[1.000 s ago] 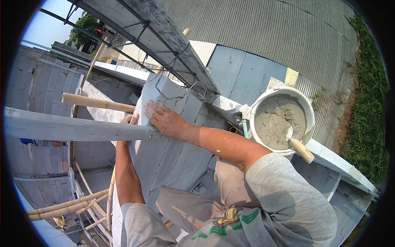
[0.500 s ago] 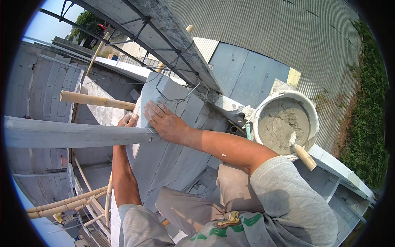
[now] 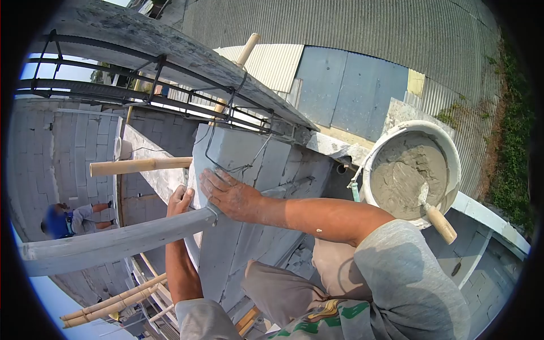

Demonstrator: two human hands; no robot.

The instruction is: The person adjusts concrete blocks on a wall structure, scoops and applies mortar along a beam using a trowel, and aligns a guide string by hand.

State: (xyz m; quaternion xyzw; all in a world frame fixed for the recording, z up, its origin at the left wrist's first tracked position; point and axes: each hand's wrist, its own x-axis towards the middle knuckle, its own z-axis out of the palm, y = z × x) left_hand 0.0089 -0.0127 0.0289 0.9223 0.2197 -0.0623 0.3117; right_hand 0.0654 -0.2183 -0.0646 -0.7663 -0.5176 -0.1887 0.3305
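A pale grey concrete block lies on top of the block wall in front of me. My right hand rests flat on its upper face, fingers extended. At the block's left edge, my left hand is closed against the side, thumb up, with some fingers hidden. Thin wire loops over the block just beyond my right hand. A grey pole crosses in front of my left forearm and ends beside my right hand. To the right, a trowel stands in mortar inside a white bucket.
A steel rebar cage runs beside a long concrete-stained board at upper left. Bamboo poles jut out on the left. Far below, a person in blue is by a block wall. Corrugated roofing spreads beyond.
My view has turned, so the rebar cage and board lie flatter and the bucket sits further right. A person below has come into view. Both hands stay on the block.
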